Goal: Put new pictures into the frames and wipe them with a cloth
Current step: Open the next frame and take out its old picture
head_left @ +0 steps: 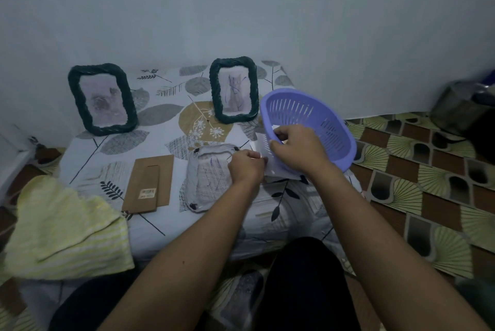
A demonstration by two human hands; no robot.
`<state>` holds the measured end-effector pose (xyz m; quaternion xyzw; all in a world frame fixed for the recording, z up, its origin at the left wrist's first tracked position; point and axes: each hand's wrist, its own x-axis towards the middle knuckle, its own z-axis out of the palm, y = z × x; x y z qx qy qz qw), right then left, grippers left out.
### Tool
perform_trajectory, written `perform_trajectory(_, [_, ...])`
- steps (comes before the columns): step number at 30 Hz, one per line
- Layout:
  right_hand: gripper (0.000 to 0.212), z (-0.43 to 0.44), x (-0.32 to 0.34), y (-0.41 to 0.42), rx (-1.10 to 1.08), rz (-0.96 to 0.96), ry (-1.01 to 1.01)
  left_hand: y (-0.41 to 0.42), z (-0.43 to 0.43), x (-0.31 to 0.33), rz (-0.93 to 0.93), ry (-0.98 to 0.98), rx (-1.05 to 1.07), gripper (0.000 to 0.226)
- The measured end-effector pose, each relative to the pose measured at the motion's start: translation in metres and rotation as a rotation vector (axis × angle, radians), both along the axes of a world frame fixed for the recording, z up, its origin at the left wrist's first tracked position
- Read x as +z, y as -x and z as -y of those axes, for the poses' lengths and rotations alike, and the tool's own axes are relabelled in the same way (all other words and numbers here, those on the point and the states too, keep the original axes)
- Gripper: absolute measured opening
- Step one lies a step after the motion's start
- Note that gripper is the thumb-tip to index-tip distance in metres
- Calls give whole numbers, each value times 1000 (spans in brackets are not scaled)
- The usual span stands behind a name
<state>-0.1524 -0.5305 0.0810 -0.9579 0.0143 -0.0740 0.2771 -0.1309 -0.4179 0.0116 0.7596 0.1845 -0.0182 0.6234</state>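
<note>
Yellow striped cloth (67, 226) lies nearest, at the table's (160, 223) left corner. Beyond it, a cardboard backing (150, 183) and a flat frame (207, 178) lie side by side. The left hand (245, 167) pinches white paper (270, 169). The right hand (296, 149) curls its fingers over the rim of the tilted purple basket (321, 121), which partly covers the paper. Farthest away, a left frame (103, 98) and a right frame (233, 89) stand against the wall.
</note>
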Motion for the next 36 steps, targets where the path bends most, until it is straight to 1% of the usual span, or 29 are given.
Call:
perform_trajectory(5, [19,-3,-6,-1,44,-14,-7,-3,3,2,-17,-93,-33,15])
perform_trajectory(8, [22,-5,-9,0,63,-23,-7,-4,2,3,-33,-136,-87,19])
perform_trajectory(15, [32,-8,-11,4,93,-58,15,-4,-6,7,-49,-121,-92,25])
perform_trajectory(18, [31,-8,-10,5,102,-82,3,-6,-10,8,-30,-82,-71,22])
perform_trajectory(20, [22,-7,-11,3,83,-95,-26,-10,-12,5,4,-36,-45,23])
perform_trajectory(22, [34,-4,-10,-2,25,-85,-51,-11,-12,8,27,80,-17,27])
perform_trajectory(23, [34,-1,-9,-6,-2,-84,-67,-8,-11,13,33,132,-10,29])
perform_trajectory(24, [30,3,-8,-10,-28,-88,-78,-6,-11,19,43,170,-8,30])
perform_trajectory(25, [25,7,-7,-14,-54,-101,-73,-5,-10,24,59,190,-15,31])
perform_trajectory(28, [31,17,-7,-27,-143,-136,-25,-3,-11,30,96,153,-64,22])
perform_trajectory(31, [26,25,-13,-36,-177,-231,44,-4,-14,29,92,65,-126,22])
perform_trajectory(34, [21,28,-19,-43,-99,-454,215,-5,-16,27,90,49,-141,24])
perform_trajectory(36, [19,26,-21,-44,-53,-556,270,-6,-16,27,86,67,-139,23])
